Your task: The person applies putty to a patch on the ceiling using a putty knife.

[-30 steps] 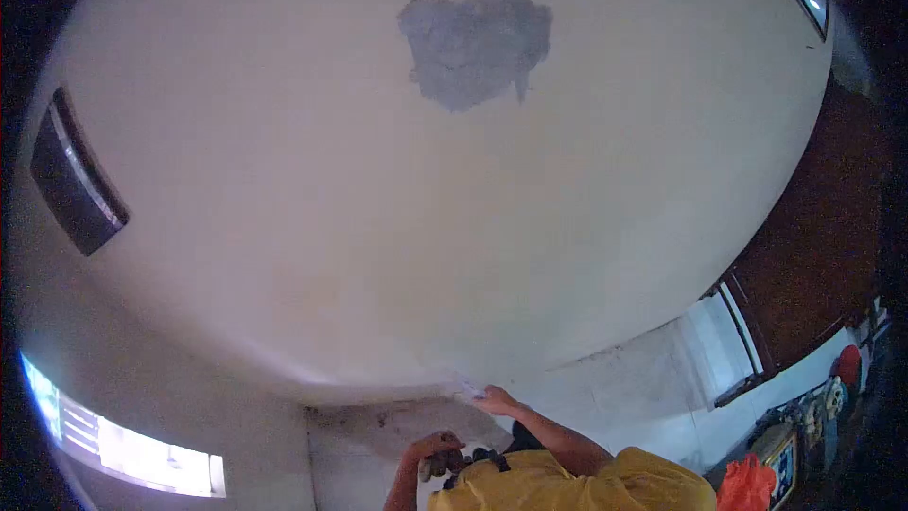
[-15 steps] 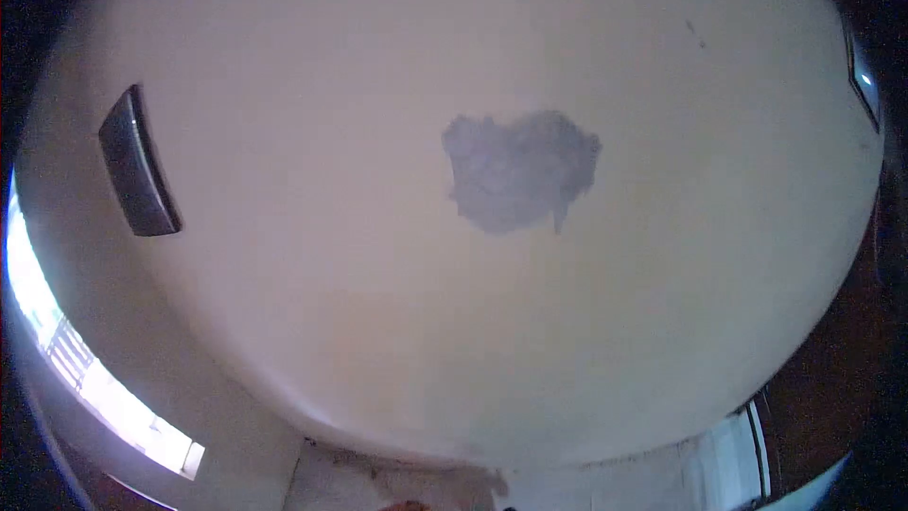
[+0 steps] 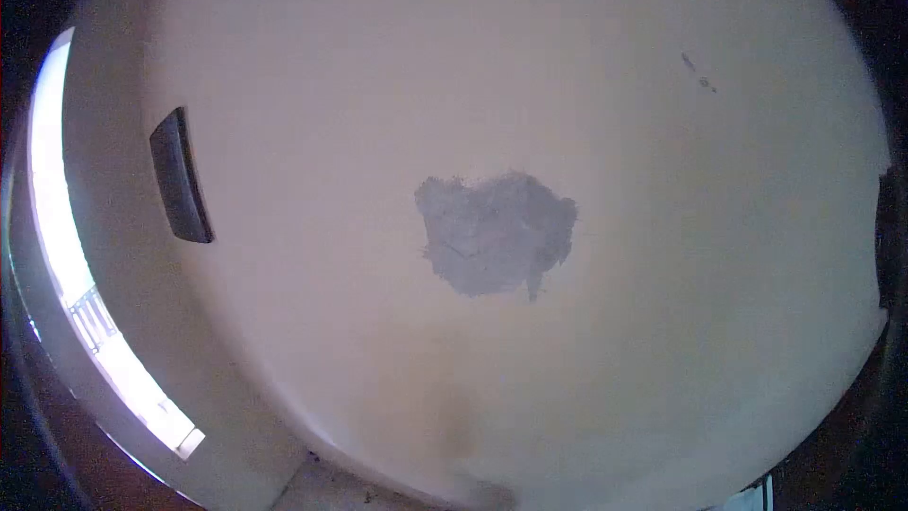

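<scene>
Neither my left hand nor my right hand shows in the head view. A broad pale wall-like surface point(image 3: 312, 132) fills most of the picture, bulged by the wide lens. Near its middle is a grey patch point(image 3: 501, 232) with ragged edges, a duller tone than the surface round it. To the left sits a dark, narrow rectangular object point(image 3: 182, 175) against the pale surface; its kind is not clear. Some small grey marks point(image 3: 698, 74) lie at the upper right.
A bright window-like opening point(image 3: 61, 189) curves down the left side, with a barred part point(image 3: 93, 320) low in it. A dark brown area point(image 3: 823, 464) borders the lower right. Along the bottom, a corner point(image 3: 312, 456) meets another surface.
The view has shifted: the grey patch now sits lower and slightly left. The dark object lies farther right, and more of the bright opening shows. Less of the bottom surface is visible.
</scene>
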Demonstrator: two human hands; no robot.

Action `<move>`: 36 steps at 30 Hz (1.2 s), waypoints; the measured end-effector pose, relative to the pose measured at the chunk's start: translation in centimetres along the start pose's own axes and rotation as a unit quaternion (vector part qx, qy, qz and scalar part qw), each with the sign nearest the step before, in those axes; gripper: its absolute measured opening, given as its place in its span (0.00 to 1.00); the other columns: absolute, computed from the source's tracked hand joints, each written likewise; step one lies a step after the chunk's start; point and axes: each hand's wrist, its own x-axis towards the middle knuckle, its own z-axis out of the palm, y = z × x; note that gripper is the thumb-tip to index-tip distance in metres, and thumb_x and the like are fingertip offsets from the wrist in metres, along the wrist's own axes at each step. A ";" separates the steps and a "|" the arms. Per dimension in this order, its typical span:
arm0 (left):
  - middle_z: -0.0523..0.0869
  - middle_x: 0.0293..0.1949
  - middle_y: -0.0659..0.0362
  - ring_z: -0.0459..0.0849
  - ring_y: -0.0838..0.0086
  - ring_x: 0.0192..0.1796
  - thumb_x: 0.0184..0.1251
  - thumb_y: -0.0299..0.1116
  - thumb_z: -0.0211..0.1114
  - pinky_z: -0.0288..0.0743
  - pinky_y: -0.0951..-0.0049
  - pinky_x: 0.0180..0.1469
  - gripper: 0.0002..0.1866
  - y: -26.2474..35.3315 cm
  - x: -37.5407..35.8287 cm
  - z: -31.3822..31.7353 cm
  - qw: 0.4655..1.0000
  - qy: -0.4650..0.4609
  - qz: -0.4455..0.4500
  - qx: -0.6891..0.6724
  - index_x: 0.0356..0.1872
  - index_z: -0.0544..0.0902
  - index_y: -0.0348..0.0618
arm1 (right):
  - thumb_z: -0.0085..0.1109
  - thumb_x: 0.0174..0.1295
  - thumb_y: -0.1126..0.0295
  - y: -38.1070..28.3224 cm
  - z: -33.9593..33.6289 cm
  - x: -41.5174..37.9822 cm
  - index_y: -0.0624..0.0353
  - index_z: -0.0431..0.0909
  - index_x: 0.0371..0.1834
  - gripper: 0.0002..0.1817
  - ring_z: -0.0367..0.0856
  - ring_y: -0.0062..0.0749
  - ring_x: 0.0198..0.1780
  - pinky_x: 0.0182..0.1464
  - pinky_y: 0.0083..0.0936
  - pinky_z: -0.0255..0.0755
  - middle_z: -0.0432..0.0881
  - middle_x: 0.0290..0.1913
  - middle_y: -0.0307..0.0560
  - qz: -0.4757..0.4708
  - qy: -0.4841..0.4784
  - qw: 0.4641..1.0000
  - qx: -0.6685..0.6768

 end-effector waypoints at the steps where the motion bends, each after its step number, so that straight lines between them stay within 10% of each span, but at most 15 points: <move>1: 0.77 0.53 0.55 0.76 0.68 0.54 0.65 0.42 0.57 0.68 0.67 0.58 0.20 -0.2 0.0 0.0 1.000 0.002 -0.001 0.004 0.56 0.77 0.45 | 0.49 0.62 0.50 0.0 0.3 0.2 0.52 0.76 0.34 0.17 0.79 0.43 0.32 0.34 0.42 0.72 0.79 0.27 0.50 -0.002 -0.003 1.000 0.001; 28: 0.75 0.57 0.54 0.74 0.66 0.57 0.66 0.40 0.55 0.66 0.66 0.60 0.20 -11.2 0.6 -1.1 0.983 -0.097 0.007 0.157 0.56 0.76 0.46 | 0.58 0.57 0.54 11.1 12.8 -11.6 0.52 0.78 0.33 0.13 0.79 0.41 0.29 0.32 0.39 0.71 0.77 0.24 0.48 -0.007 -0.039 0.999 0.024; 31: 0.75 0.58 0.54 0.74 0.66 0.57 0.67 0.40 0.55 0.66 0.65 0.61 0.19 -13.0 0.8 -2.2 0.978 -0.115 0.031 0.172 0.56 0.76 0.46 | 0.59 0.57 0.54 15.5 17.4 -14.4 0.52 0.78 0.33 0.13 0.78 0.40 0.29 0.31 0.38 0.71 0.77 0.24 0.48 -0.101 -0.014 0.995 0.005; 33: 0.75 0.58 0.54 0.74 0.66 0.57 0.67 0.40 0.55 0.66 0.65 0.61 0.19 -14.5 1.0 -2.9 0.973 -0.124 0.065 0.186 0.56 0.76 0.46 | 0.60 0.56 0.54 23.1 25.6 -13.4 0.52 0.78 0.33 0.13 0.78 0.40 0.29 0.31 0.38 0.71 0.76 0.23 0.47 -0.341 0.143 0.912 -0.179; 36: 0.75 0.58 0.54 0.74 0.66 0.57 0.67 0.40 0.55 0.66 0.65 0.61 0.19 -15.5 0.5 -4.1 0.984 -0.122 0.032 0.129 0.55 0.77 0.45 | 0.58 0.61 0.56 4.4 7.3 -17.3 0.56 0.75 0.37 0.15 0.77 0.24 0.23 0.24 0.29 0.70 0.77 0.22 0.41 -0.131 -0.029 0.984 0.113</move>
